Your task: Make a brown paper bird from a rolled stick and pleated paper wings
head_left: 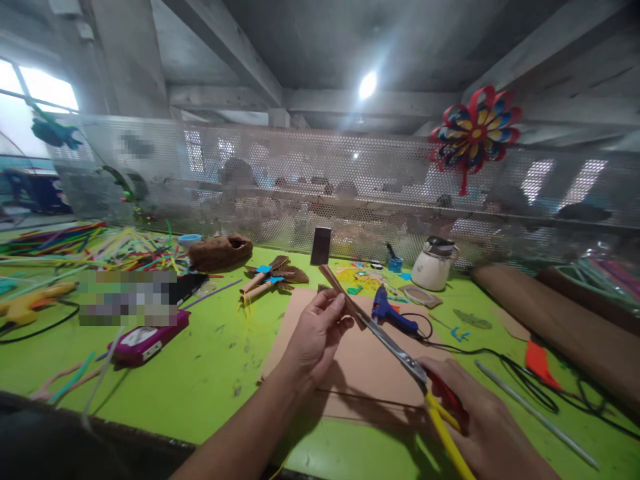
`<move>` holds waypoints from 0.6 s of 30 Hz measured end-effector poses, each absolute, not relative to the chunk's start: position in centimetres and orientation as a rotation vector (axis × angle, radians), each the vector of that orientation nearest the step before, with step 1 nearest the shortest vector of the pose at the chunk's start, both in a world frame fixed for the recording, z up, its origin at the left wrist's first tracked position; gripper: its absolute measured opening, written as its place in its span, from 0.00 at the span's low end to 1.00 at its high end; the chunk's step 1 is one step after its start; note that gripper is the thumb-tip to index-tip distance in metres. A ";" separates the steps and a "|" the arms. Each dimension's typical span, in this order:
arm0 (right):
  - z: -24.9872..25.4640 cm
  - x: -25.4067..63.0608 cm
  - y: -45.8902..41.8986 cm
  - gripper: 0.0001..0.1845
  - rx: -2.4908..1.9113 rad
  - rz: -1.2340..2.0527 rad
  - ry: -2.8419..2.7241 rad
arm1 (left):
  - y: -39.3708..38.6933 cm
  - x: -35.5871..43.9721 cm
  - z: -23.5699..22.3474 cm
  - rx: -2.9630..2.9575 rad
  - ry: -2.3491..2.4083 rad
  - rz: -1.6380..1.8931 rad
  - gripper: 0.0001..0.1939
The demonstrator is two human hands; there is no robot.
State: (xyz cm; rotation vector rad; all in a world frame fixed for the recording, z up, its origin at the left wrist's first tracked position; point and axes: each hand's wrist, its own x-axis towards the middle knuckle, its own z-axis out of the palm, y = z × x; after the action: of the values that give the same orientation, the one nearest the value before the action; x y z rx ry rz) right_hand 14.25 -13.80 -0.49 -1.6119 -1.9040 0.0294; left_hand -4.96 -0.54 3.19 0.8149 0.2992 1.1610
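Note:
My left hand (317, 333) pinches a narrow strip of brown paper (340, 293) that sticks up and to the left from my fingers. My right hand (480, 413) grips scissors (400, 350) with red and yellow handles; their blades point up-left and meet the lower end of the strip. Both hands hover over a brown cardboard sheet (360, 367) lying on the green table (210, 373).
A blue glue gun (390, 312) with a black cord lies behind the sheet. Brown paper rolls (555, 320) lie at right, a white pot (433, 267) at the back, colourful sticks (100, 247) at left, a magenta box (147, 340), small brown paper brooms (273, 275), a perforated screen behind.

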 end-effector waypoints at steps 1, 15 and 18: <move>-0.5 14.3 -13.8 0.24 -1.609 0.025 -1.902 | -0.6 -4.9 3.2 0.812 0.299 1.163 0.10; -0.5 13.9 -14.2 0.23 -1.577 -0.040 -1.855 | -1.0 -4.8 3.6 0.753 0.245 1.183 0.10; -0.6 13.7 -14.3 0.22 -1.557 -0.032 -1.823 | -1.0 -4.9 3.5 0.768 0.231 1.180 0.08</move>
State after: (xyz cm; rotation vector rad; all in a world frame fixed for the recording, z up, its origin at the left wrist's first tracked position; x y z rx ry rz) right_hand 13.71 -14.30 -0.61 -1.5566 -1.8226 -0.0318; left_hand -4.87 -0.99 3.54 0.7680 0.2315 1.1804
